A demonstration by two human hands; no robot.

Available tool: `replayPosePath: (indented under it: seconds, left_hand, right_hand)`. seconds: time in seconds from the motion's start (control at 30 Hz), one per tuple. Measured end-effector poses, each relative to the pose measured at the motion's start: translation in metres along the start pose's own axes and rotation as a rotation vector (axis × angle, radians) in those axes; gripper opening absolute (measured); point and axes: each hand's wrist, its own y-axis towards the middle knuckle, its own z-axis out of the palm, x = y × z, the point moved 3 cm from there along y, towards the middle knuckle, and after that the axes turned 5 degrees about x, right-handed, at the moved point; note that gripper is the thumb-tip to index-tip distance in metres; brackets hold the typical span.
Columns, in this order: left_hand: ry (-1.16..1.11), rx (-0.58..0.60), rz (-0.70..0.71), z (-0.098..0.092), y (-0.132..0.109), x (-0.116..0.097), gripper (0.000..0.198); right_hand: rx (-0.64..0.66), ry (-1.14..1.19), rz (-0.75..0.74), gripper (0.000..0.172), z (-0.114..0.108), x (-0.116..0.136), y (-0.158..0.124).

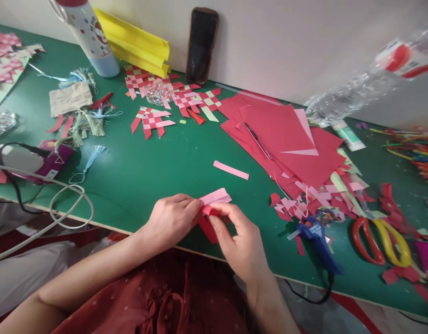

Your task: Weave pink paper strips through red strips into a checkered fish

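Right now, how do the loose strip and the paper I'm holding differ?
The loose strip lies flat on the table; the held paper is in the left hand and right hand. The loose strip shows only pink; the held paper shows pink and red.

The counter (154,162) is showing green. By its front edge, the held paper (217,196) is pairing pink with red. Toward the back edge, weaves (153,120) are checkering red, pink and pale green; the white bottle (89,44) is carrying coloured dots above a blue base.
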Motion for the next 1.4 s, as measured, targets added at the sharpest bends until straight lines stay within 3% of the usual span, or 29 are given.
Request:
replayPosePath:
  seconds: [0.13,0.23,0.33,0.63,0.93,1.13,1.4]
  left_hand:
    - [0.013,-0.031,-0.017,0.003,-0.001,0.002,0.020]
    - [-0.004,-0.049,-0.017,0.004,-0.003,0.003,0.018]
    - [-0.024,-0.056,-0.024,0.005,-0.004,0.004,0.016]
    - [-0.020,-0.060,-0.041,0.006,-0.005,0.006,0.017]
    - [-0.027,-0.038,-0.055,0.006,-0.004,0.007,0.019]
    - [-0.032,-0.045,-0.050,0.006,-0.005,0.007,0.019]
    - [-0.030,-0.030,-0.042,0.005,-0.005,0.004,0.019]
  right_hand:
    - [-0.166,-0.301,0.009,0.021,-0.012,-0.023,0.005]
    - [-0.120,-0.537,0.034,0.031,-0.012,-0.040,0.007]
    - [-0.071,-0.612,0.088,0.030,-0.006,-0.044,0.007]
    - [-0.045,-0.564,0.156,0.008,0.002,-0.036,0.011]
    - [-0.014,-0.317,-0.044,0.008,0.000,-0.018,-0.007]
    - [-0.046,-0.287,-0.165,0.007,-0.002,-0.001,-0.021]
    - [-0.101,-0.238,-0.167,0.013,-0.004,-0.003,-0.027]
